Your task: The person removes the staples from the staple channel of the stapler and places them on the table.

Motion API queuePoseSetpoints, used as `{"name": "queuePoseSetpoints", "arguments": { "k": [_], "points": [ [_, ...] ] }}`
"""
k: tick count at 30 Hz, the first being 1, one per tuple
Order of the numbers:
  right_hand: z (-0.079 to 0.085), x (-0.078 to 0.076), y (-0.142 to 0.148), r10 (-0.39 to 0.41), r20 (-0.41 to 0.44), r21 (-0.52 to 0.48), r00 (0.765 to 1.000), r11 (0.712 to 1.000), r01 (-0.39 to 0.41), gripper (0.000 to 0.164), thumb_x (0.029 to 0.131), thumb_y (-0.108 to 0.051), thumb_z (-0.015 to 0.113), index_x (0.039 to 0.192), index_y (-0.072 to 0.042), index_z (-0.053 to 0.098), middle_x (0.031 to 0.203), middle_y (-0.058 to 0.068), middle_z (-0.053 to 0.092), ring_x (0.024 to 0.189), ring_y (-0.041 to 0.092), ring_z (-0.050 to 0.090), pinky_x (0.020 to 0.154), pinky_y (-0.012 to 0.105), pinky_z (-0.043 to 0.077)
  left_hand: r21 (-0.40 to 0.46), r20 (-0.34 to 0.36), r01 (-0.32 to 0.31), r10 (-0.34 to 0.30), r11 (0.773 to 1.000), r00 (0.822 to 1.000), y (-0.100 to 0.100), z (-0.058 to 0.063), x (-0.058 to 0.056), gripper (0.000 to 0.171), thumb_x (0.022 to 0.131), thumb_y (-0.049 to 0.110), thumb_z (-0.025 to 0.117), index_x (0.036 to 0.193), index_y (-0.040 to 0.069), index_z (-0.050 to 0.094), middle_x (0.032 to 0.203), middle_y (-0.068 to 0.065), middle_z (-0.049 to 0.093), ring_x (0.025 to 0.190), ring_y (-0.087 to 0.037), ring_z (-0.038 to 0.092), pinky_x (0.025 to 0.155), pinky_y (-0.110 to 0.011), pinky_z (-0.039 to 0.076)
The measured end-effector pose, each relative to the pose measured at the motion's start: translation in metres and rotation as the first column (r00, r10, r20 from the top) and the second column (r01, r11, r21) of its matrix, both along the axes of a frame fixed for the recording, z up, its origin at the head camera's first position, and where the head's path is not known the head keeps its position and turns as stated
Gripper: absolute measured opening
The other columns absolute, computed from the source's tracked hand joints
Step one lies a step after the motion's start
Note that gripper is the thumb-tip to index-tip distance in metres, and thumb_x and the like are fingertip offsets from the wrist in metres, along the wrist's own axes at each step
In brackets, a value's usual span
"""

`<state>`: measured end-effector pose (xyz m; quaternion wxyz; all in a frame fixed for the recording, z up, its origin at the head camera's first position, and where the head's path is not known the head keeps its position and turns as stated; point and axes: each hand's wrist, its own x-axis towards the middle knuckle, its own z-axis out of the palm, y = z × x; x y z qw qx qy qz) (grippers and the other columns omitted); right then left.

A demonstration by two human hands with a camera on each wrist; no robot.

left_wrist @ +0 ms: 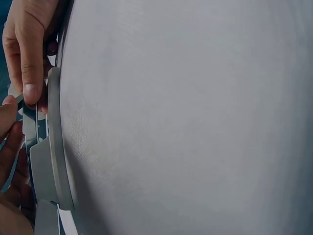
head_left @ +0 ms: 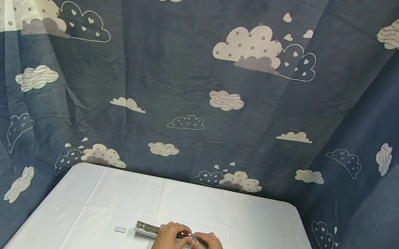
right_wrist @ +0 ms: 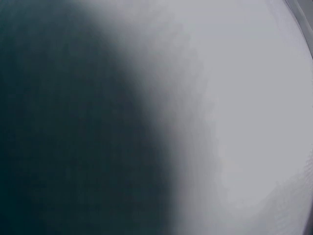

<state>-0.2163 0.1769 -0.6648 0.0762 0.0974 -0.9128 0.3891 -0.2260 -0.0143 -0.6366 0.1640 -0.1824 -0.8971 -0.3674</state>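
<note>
Bright, glossy metal is shown along the inside of the stapler [head_left: 146, 228], while its grey base [left_wrist: 55, 142] appears to be made of smooth, matt plastic. A dull metallic grey is presented by the small strip [head_left: 120, 230]. The white tabletop [head_left: 246, 222] is covered in a matt, lightly creased surface (faintly grained up close). Behind, soft, wrinkled, mostly matt cloth is seen in the printed curtain [head_left: 192, 74].
</note>
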Motion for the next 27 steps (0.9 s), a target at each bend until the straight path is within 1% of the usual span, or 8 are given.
{"name": "queuePoseSetpoints", "arguments": {
  "k": [5,10,14,19,21,25,27],
  "points": [
    [-0.0002,-0.0006,0.0003,-0.001,-0.023,-0.005,1.000,1.000,0.001,0.034,0.091,-0.054,0.072,0.113,-0.029,0.078,0.104,-0.015,0.072,0.095,0.002,0.060,0.085,0.028,0.052,-0.001,0.009,0.009,-0.009,1.000,1.000,-0.0010,0.0003,-0.0009,0.017,0.082,0.030,0.086,0.096,0.026,0.079,0.091,0.017,0.077,0.085,-0.006,0.065,0.074,-0.030,0.043],
    [-0.0004,-0.0012,0.0018,0.011,-0.048,0.000,0.999,1.000,-0.011,0.033,0.091,-0.051,0.073,0.113,-0.027,0.078,0.104,-0.013,0.073,0.094,0.004,0.060,0.083,0.029,0.052,-0.003,0.009,0.018,-0.018,1.000,1.000,-0.0025,0.0023,-0.0013,0.017,0.081,0.027,0.086,0.096,0.024,0.079,0.093,0.014,0.078,0.085,-0.007,0.066,0.075,-0.030,0.043],
    [-0.0005,-0.0015,0.0022,0.004,-0.030,-0.010,1.000,1.000,-0.004,0.034,0.090,-0.052,0.073,0.113,-0.027,0.078,0.105,-0.013,0.073,0.095,0.003,0.060,0.085,0.028,0.051,-0.013,0.015,0.034,-0.034,0.999,0.999,-0.0035,0.0044,-0.0015,0.017,0.081,0.026,0.086,0.096,0.023,0.079,0.094,0.013,0.078,0.084,-0.007,0.066,0.076,-0.031,0.045],
    [-0.0015,-0.0010,0.0017,0.009,-0.040,-0.014,0.999,1.000,-0.009,0.034,0.091,-0.051,0.073,0.113,-0.026,0.078,0.105,-0.013,0.074,0.095,0.004,0.060,0.084,0.027,0.051,-0.022,0.021,0.060,-0.059,0.998,0.998,-0.0045,0.0054,-0.0023,0.016,0.082,0.023,0.086,0.096,0.021,0.079,0.094,0.011,0.078,0.083,-0.006,0.066,0.077,-0.031,0.049],
    [-0.0010,-0.0007,0.0013,0.010,-0.046,-0.014,0.999,1.000,-0.011,0.034,0.091,-0.051,0.073,0.112,-0.026,0.078,0.105,-0.012,0.074,0.094,0.004,0.061,0.083,0.028,0.051,-0.025,0.010,0.071,-0.070,0.997,0.997,-0.0048,0.0057,-0.0027,0.016,0.081,0.021,0.087,0.095,0.020,0.079,0.094,0.010,0.078,0.083,-0.006,0.067,0.078,-0.032,0.052],
    [0.0013,-0.0002,0.0007,0.009,-0.016,-0.023,1.000,1.000,-0.009,0.036,0.091,-0.053,0.072,0.113,-0.025,0.078,0.106,-0.012,0.074,0.096,0.004,0.060,0.085,0.028,0.052,-0.036,0.003,0.084,-0.084,0.996,0.996,-0.0053,0.0068,-0.0038,0.015,0.082,0.019,0.087,0.095,0.018,0.078,0.092,0.009,0.078,0.084,-0.007,0.068,0.081,-0.033,0.053],
    [0.0021,-0.0002,0.0005,0.010,0.000,-0.026,1.000,1.000,-0.010,0.037,0.091,-0.053,0.072,0.114,-0.025,0.078,0.107,-0.012,0.074,0.097,0.004,0.060,0.087,0.028,0.052,-0.045,0.011,0.085,-0.085,0.995,0.996,-0.0054,0.0079,-0.0041,0.015,0.082,0.018,0.086,0.095,0.017,0.078,0.092,0.009,0.078,0.085,-0.008,0.068,0.081,-0.034,0.052]
  ]
}}
